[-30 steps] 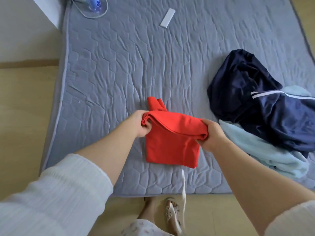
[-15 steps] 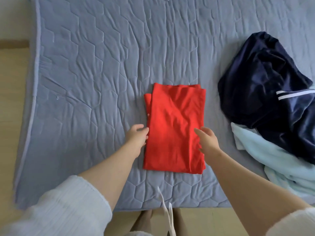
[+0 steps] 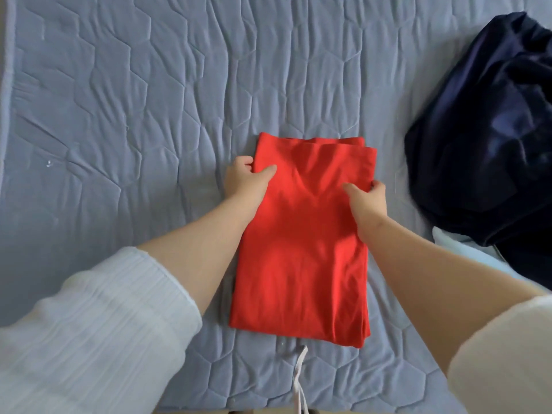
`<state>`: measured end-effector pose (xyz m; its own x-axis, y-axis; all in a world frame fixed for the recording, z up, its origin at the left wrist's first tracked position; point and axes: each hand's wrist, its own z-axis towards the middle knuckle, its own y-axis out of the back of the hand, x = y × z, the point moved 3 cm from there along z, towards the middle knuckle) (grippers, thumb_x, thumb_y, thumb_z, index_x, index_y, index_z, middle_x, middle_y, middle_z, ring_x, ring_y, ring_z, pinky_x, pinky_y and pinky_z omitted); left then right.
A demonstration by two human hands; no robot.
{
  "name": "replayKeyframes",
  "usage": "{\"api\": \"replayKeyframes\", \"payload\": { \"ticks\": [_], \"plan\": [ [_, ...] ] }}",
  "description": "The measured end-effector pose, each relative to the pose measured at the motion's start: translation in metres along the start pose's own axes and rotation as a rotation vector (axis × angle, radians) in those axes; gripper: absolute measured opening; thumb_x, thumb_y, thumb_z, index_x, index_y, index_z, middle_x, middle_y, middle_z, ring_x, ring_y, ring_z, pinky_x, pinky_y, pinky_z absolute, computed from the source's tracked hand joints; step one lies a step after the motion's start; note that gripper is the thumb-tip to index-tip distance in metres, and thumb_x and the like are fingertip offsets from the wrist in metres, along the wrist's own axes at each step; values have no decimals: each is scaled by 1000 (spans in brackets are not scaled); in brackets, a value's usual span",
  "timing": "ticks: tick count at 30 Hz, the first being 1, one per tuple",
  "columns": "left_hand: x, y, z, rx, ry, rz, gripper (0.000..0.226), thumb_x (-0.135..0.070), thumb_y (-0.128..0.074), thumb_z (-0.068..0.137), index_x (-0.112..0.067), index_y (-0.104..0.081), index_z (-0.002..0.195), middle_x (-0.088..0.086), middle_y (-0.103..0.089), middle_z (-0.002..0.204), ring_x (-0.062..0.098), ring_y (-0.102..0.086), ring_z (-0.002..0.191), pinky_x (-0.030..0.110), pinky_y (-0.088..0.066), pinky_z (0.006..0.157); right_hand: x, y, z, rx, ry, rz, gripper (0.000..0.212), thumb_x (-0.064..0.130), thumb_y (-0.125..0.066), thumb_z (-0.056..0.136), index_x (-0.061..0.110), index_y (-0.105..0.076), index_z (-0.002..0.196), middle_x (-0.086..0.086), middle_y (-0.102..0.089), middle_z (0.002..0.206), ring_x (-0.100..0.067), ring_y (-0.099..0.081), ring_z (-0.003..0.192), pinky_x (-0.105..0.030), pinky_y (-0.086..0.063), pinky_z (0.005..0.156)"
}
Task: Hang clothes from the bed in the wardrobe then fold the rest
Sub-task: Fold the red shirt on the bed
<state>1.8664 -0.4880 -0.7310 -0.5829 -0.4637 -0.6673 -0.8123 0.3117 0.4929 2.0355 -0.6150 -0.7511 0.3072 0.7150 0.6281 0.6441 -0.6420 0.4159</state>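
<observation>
A red garment (image 3: pixel 301 252), folded into a long rectangle, lies flat on the grey quilted bed (image 3: pixel 134 115). My left hand (image 3: pixel 245 182) grips its left edge near the far end, thumb on top and fingers tucked under the fabric. My right hand (image 3: pixel 366 198) pinches the right edge at about the same height, thumb on top. A crumpled navy garment (image 3: pixel 484 138) lies at the right of the bed, with a pale blue cloth (image 3: pixel 466 249) under its near side.
The bed's near edge runs along the bottom of the view and its left edge along the far left. A white drawstring (image 3: pixel 298 380) hangs from my clothing over the near edge. White sleeves cover both forearms.
A second ago both hands held the red garment's folded top. They laid it flat, then slid up the sides and took hold of its edges. The camera moved closer over the bed.
</observation>
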Motion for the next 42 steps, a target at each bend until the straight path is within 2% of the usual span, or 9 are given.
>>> {"api": "replayKeyframes", "payload": {
  "ticks": [3,7,11,15,18,24,30,34,42],
  "plan": [
    [-8,-9,12,16,81,38,67,-31,-73,77,-9,-44,134,2,-57,119,22,-57,109,35,-46,95,11,-4,13,-56,11,77,44,19,-64,81,13,-49,122,3,-55,97,-15,-53,86,-28,-44,83],
    [-16,-5,8,68,97,-123,7,-13,-67,82,-11,-63,77,13,-63,89,24,-61,83,44,-52,81,23,1,13,-30,47,156,12,6,-60,80,17,-58,84,3,-57,73,-16,-56,72,-30,-50,70],
    [-11,26,-4,11,19,-329,20,-9,-61,87,-16,-56,69,9,-58,80,17,-51,76,31,-44,70,42,9,-1,43,108,266,21,3,-61,82,22,-57,73,4,-58,71,-8,-56,62,-22,-51,61],
    [-8,43,1,65,-24,-259,11,-12,-57,91,-15,-61,100,2,-64,96,9,-57,79,21,-44,71,52,5,-5,157,100,236,23,3,-59,85,16,-57,104,-3,-61,93,-17,-59,81,-35,-52,80],
    [13,35,-1,169,195,-88,63,-28,-63,88,-15,-32,141,5,-43,141,18,-50,119,28,-39,94,33,1,-7,193,-29,109,51,17,-64,86,8,-41,132,-7,-56,106,-15,-56,78,-26,-48,69],
    [72,16,-51,332,490,-169,60,-35,-73,76,-11,-49,125,13,-62,118,28,-62,103,46,-49,93,-50,14,-46,283,-347,38,55,31,-73,78,6,-52,123,-17,-63,114,-30,-62,100,-44,-52,88],
    [69,19,-47,387,467,-226,32,-23,-70,81,-11,-61,109,11,-70,92,22,-66,73,36,-53,72,-51,16,-58,477,-479,43,37,22,-78,72,11,-62,104,-8,-72,73,-20,-68,60,-28,-53,49],
    [35,36,-47,365,338,-318,9,-13,-68,82,-15,-63,89,-3,-70,60,10,-66,53,22,-54,49,-16,22,-64,493,-411,101,26,14,-74,75,9,-63,97,-4,-70,61,-16,-67,55,-26,-52,50],
    [-59,86,-69,307,29,-443,15,-33,-66,83,-21,-65,91,-13,-72,77,1,-68,70,16,-51,58,74,57,-98,377,-83,313,15,3,-60,78,17,-59,78,3,-61,70,-5,-58,53,-15,-44,48]
  ]
}}
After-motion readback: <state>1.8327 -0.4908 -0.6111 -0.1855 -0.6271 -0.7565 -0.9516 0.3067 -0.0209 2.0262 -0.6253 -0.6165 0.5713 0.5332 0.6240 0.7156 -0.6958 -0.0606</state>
